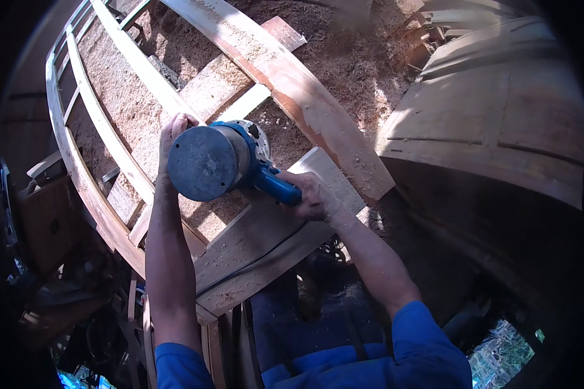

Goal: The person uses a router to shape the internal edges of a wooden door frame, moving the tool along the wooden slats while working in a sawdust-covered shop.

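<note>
We look down on two hands at a blue router (204, 165), set over a wooden frame (340, 139) strewn with shavings (363, 71). The right hand (311, 198) is wrapped around the tool's blue handle (280, 187). The left hand (175, 133) curls at its far side, though the motor hides what those fingers hold, and we cannot tell. The bit is out of our sight, so we cannot say whether it meets wood.

The router sits near the frame's near end, just beyond a wide board (240, 249). Across that board runs what looks like a cord (259, 259); we judge that it could snag on an edge and jerk the tool off line. Chips under the base could tip it and spoil a cut. Should the left fingers be off a handle, we fear a kick could twist the router toward them.
</note>
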Available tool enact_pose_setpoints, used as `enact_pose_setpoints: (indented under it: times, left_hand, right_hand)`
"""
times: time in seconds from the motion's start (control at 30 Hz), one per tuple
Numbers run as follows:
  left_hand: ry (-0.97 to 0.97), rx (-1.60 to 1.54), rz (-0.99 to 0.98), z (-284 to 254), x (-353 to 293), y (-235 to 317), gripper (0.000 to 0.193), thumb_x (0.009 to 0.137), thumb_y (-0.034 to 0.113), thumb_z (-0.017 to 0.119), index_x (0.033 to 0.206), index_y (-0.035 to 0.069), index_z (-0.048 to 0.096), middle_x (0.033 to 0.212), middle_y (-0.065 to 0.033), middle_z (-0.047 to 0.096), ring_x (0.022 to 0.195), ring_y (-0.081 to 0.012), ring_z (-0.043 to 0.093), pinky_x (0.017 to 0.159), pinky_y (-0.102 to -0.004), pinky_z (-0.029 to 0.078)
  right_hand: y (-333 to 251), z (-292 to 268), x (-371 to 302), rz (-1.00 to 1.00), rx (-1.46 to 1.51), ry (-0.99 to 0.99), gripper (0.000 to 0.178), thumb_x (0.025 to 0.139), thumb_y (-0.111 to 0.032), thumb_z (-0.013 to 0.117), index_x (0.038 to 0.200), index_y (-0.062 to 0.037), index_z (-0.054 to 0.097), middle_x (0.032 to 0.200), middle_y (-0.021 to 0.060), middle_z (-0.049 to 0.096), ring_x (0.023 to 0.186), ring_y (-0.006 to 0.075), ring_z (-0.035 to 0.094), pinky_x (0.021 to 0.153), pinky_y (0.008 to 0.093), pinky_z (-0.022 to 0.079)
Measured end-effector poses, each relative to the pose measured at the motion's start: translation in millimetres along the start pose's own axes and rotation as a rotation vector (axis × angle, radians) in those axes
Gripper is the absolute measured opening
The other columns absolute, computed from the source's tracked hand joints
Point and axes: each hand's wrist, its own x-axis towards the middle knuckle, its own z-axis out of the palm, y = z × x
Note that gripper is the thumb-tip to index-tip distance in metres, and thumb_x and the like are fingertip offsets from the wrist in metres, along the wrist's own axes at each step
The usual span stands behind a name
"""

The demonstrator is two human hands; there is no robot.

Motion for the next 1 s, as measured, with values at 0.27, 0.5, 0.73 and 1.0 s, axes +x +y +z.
enact_pose_setpoints:
  times: [0.27,0.5,0.73,1.0]
  left_hand:
    - [-0.030,0.182,0.129,17.1,-18.2,-0.4,0.037,0.098,0.031,0.043,0.079,0.002,0.057,0.067,-0.0053,0.053,0.060,-0.0141,0.050,0.057,-0.0285,0.039]
    - [0.056,-0.132,-0.218,38.7,-42.7,8.9,0.043,0.102,0.036,0.041,0.081,0.004,0.061,0.066,-0.0011,0.054,0.061,-0.0094,0.048,0.057,-0.0251,0.038]
    - [0.055,-0.222,-0.256,49.5,-57.3,12.9,0.040,0.102,0.034,0.045,0.083,0.004,0.062,0.069,0.0000,0.053,0.061,-0.0083,0.046,0.056,-0.0246,0.037]
    - [0.087,-0.135,-0.208,58.6,-73.3,10.7,0.042,0.102,0.033,0.039,0.080,0.003,0.058,0.065,-0.0010,0.050,0.059,-0.0089,0.044,0.054,-0.0259,0.035]
  right_hand:
    - [-0.3,-1.1,-31.7,0.013,0.030,0.005,0.051,0.067,-0.009,0.073,0.116,-0.0119,0.061,0.092,0.0126,0.068,0.085,0.0286,0.068,0.076,0.0381,0.053]
    - [4.4,1.4,-56.5,0.007,0.097,0.033,0.046,0.065,-0.010,0.072,0.110,-0.0118,0.062,0.091,0.0130,0.068,0.086,0.0308,0.068,0.075,0.0394,0.052]
    - [8.6,2.7,-72.2,-0.006,0.113,0.015,0.052,0.063,-0.014,0.077,0.113,-0.0105,0.062,0.094,0.0128,0.068,0.089,0.0308,0.068,0.077,0.0380,0.053]
    - [13.7,-6.6,-81.7,-0.058,0.068,-0.009,0.056,0.059,-0.013,0.078,0.113,-0.0105,0.063,0.096,0.0123,0.068,0.091,0.0309,0.068,0.079,0.0380,0.054]
